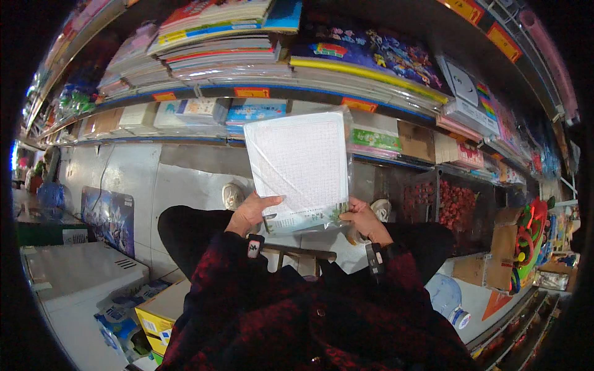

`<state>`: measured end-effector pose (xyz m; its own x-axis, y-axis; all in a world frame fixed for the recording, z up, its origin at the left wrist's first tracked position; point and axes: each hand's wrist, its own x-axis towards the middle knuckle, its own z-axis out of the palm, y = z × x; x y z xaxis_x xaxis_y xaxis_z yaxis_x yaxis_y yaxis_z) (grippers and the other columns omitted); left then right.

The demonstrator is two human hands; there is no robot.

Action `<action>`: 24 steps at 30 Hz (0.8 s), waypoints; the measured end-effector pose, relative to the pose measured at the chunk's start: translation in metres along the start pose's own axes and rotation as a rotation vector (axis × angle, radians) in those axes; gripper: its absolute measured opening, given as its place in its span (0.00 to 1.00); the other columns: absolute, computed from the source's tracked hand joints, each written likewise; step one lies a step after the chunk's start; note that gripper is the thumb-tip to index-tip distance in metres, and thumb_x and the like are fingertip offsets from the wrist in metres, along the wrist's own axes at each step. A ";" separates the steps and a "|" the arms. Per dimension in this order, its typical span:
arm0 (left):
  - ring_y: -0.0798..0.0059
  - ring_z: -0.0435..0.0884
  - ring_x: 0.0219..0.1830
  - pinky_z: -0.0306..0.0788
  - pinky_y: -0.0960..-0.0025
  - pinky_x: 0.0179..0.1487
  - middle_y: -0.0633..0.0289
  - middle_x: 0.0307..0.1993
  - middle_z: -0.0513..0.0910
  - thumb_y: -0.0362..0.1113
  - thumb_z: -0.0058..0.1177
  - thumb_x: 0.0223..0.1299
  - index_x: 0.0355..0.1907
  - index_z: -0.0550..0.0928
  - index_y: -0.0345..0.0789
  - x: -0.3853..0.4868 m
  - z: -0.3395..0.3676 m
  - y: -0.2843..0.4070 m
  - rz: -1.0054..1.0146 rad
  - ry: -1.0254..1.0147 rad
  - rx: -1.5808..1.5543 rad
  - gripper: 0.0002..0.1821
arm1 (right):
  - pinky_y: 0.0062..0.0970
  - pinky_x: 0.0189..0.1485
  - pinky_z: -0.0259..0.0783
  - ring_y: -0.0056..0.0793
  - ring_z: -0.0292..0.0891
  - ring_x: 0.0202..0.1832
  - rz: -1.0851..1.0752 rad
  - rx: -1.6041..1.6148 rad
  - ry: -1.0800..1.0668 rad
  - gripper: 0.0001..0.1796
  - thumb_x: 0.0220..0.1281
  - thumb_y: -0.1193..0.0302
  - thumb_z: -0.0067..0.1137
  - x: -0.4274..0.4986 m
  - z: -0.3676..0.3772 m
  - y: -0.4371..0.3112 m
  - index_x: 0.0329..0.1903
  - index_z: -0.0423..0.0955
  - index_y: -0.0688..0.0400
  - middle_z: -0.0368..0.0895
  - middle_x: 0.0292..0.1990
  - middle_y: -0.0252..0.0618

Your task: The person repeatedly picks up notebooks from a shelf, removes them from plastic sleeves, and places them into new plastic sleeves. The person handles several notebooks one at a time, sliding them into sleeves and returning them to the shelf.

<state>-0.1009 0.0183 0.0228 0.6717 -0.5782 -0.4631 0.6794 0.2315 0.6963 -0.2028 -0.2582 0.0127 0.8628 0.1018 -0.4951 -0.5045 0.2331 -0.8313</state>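
A stack of grid-ruled paper in a clear plastic sleeve is held up before me, tilted slightly. Its near edge carries a printed strip of green plants and some writing. My left hand grips the near left corner, thumb lying on top of the sleeve. At the near right corner, my right hand pinches the sleeve between thumb and fingers. The fingers beneath the stack are mostly hidden. Beyond the far edge of the paper runs a lower shelf with a blue pack and a green pack.
Stacked books and a dark blue illustrated box fill the shelf above. On the right are a crate of red items, a cardboard box and a water bottle. A white box and yellow carton stand left.
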 end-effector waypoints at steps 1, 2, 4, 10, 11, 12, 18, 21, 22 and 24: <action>0.67 0.72 0.47 0.67 0.65 0.50 0.59 0.45 0.75 0.28 0.60 0.42 0.51 0.68 0.33 -0.009 0.004 0.011 0.028 0.041 0.085 0.29 | 0.16 0.39 0.66 0.17 0.71 0.37 -0.045 -0.004 -0.023 0.22 0.48 0.85 0.50 -0.003 0.003 -0.006 0.50 0.67 0.63 0.76 0.40 0.33; 0.67 0.72 0.47 0.66 0.66 0.50 0.60 0.45 0.75 0.28 0.60 0.41 0.51 0.68 0.33 -0.019 0.007 0.023 0.055 0.064 0.142 0.29 | 0.16 0.39 0.66 0.17 0.71 0.38 -0.086 -0.025 -0.029 0.21 0.48 0.84 0.51 -0.007 0.006 -0.014 0.49 0.68 0.63 0.76 0.40 0.33; 0.70 0.72 0.47 0.65 0.68 0.51 0.60 0.45 0.74 0.28 0.61 0.40 0.51 0.68 0.33 -0.027 0.020 0.041 0.221 0.006 0.084 0.30 | 0.19 0.42 0.65 0.17 0.70 0.39 -0.258 0.043 -0.081 0.19 0.50 0.80 0.54 -0.015 0.013 -0.028 0.48 0.69 0.62 0.76 0.40 0.31; 0.72 0.72 0.47 0.67 0.67 0.50 0.61 0.44 0.75 0.30 0.63 0.37 0.50 0.69 0.34 -0.049 0.038 0.088 0.333 -0.155 0.230 0.32 | 0.21 0.44 0.65 0.18 0.69 0.40 -0.437 -0.071 -0.075 0.19 0.49 0.80 0.55 -0.029 0.027 -0.068 0.47 0.69 0.64 0.75 0.41 0.34; 0.73 0.73 0.46 0.66 0.67 0.50 0.62 0.42 0.76 0.31 0.63 0.38 0.49 0.70 0.33 -0.053 0.040 0.093 0.365 -0.196 0.255 0.29 | 0.19 0.42 0.66 0.17 0.70 0.39 -0.456 -0.075 -0.049 0.18 0.48 0.80 0.56 -0.033 0.029 -0.072 0.46 0.70 0.64 0.76 0.39 0.33; 0.73 0.72 0.47 0.66 0.67 0.50 0.60 0.43 0.76 0.32 0.64 0.38 0.49 0.69 0.32 -0.056 0.043 0.097 0.398 -0.247 0.254 0.31 | 0.18 0.40 0.66 0.15 0.70 0.37 -0.476 -0.079 -0.023 0.17 0.48 0.79 0.57 -0.038 0.030 -0.076 0.44 0.71 0.64 0.77 0.37 0.32; 0.66 0.69 0.51 0.68 0.64 0.50 0.53 0.49 0.70 0.40 0.63 0.39 0.56 0.61 0.30 -0.068 0.065 0.110 0.490 -0.348 0.164 0.40 | 0.19 0.36 0.69 0.16 0.72 0.31 -0.527 -0.295 -0.041 0.11 0.45 0.80 0.59 -0.056 0.023 -0.087 0.36 0.76 0.65 0.79 0.30 0.33; 0.64 0.68 0.52 0.67 0.62 0.50 0.51 0.52 0.67 0.41 0.61 0.43 0.58 0.57 0.30 -0.070 0.077 0.118 0.444 -0.226 0.085 0.41 | 0.20 0.38 0.68 0.18 0.71 0.34 -0.453 -0.288 -0.100 0.14 0.43 0.80 0.60 -0.059 0.019 -0.088 0.38 0.75 0.64 0.78 0.33 0.34; 0.63 0.68 0.52 0.67 0.62 0.51 0.51 0.52 0.66 0.42 0.60 0.44 0.58 0.56 0.30 -0.072 0.081 0.120 0.460 -0.185 0.123 0.41 | 0.20 0.39 0.67 0.18 0.71 0.36 -0.427 -0.282 -0.110 0.16 0.43 0.80 0.61 -0.059 0.020 -0.089 0.40 0.74 0.64 0.78 0.35 0.34; 0.65 0.68 0.51 0.67 0.63 0.50 0.53 0.51 0.68 0.42 0.60 0.45 0.57 0.58 0.31 -0.074 0.087 0.124 0.507 -0.160 0.175 0.38 | 0.20 0.41 0.67 0.19 0.71 0.38 -0.450 -0.199 -0.102 0.18 0.45 0.78 0.60 -0.059 0.023 -0.092 0.44 0.72 0.65 0.77 0.38 0.34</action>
<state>-0.0919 0.0216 0.1912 0.8391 -0.5429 0.0325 0.2151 0.3861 0.8970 -0.2066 -0.2637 0.1246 0.9898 0.1300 -0.0577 -0.0694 0.0880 -0.9937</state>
